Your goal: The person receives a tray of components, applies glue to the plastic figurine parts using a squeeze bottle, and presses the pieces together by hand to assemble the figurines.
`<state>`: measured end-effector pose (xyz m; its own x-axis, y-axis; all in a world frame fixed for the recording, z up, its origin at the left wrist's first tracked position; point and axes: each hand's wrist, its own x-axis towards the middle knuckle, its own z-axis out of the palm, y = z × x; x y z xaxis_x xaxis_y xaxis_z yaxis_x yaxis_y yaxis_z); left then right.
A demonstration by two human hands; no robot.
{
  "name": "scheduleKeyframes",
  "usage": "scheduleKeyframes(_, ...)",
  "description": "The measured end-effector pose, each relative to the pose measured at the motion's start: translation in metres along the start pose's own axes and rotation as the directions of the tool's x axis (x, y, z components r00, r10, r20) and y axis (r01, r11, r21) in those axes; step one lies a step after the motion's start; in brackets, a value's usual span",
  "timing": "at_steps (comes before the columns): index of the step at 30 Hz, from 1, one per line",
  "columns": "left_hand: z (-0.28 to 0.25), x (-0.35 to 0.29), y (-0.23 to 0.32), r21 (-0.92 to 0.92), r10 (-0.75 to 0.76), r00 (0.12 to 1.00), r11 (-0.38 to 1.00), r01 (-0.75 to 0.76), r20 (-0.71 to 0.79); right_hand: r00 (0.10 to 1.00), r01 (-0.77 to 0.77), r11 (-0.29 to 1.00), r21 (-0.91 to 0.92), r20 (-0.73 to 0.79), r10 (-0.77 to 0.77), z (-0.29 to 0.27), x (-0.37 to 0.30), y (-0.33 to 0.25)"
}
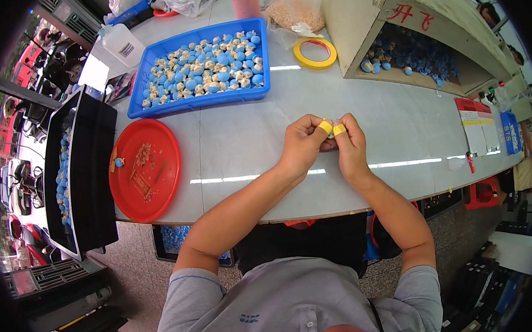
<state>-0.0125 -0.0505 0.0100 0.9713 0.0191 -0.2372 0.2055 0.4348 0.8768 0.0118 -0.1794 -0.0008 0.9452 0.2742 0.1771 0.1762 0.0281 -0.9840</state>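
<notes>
My left hand point(306, 138) and my right hand point(351, 143) meet over the grey table, fingers curled and thumb tips almost touching. Yellow tape is wrapped around both thumbs. Between the fingertips they pinch something small; a bluish speck shows, but the fingers hide the rest. Beyond them to the left, a blue tray point(206, 106) holds many small blue-and-cream toy-like pieces point(208, 67). A round red plate point(166, 185) lies at the table's left end, with a single small blue piece point(119, 162) near its left rim.
A yellow tape roll point(314, 64) lies by a cream cabinet point(360, 35) with blue pieces point(410, 53) inside. Left of the table stands a black crate point(91, 175) with more blue pieces. A white jug point(121, 43), papers point(477, 126) and a red-handled tool point(470, 163) are around the edges.
</notes>
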Motion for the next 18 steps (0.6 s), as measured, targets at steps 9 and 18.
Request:
scheduleKeyframes(9, -0.002, 0.001, -0.002, -0.002, 0.007, 1.000, 1.000, -0.007, 0.003, 1.000, -0.004, 1.000, -0.005, -0.012, 0.004, 0.000, 0.000, 0.005)
scheduleKeyframes(18, -0.005, 0.004, -0.001, 0.021, 0.028, 1.000, 0.999, -0.028, -0.005, 1.000, -0.010, 1.000, 0.014, -0.019, 0.010, 0.000, 0.004, 0.005)
